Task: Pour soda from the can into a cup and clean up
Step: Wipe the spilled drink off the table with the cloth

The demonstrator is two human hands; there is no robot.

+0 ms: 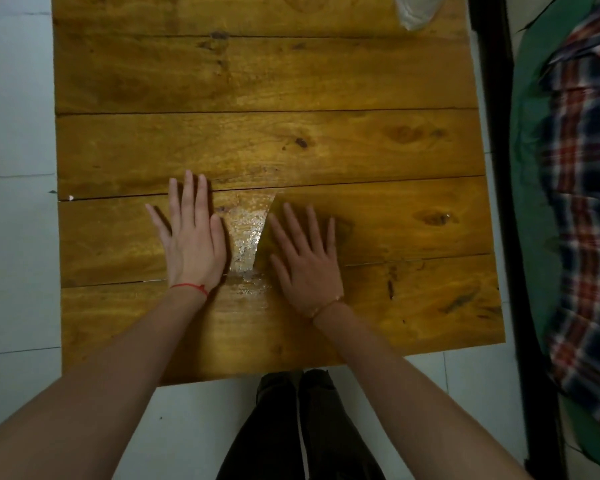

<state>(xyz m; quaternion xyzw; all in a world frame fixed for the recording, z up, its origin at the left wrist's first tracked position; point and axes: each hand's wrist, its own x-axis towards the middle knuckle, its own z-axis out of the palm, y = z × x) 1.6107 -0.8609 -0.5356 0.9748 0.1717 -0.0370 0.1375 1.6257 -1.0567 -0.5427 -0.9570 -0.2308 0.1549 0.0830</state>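
On the table (326, 81): I see both palms lying flat.
Left hand (193, 244): fingers spread, holding nothing.
Right hand (307, 261): fingers spread, holding nothing.
Between them: shiny wet patch (248, 233).

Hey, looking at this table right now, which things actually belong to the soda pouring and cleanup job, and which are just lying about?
Belongs to the job:
- left hand, flat on the table
- right hand, flat on the table
- shiny wet-looking patch between the hands

No can or cup in view.

Just lying about:
- clear plastic item at the far edge, cut off
- plaid cloth on green fabric beside the table
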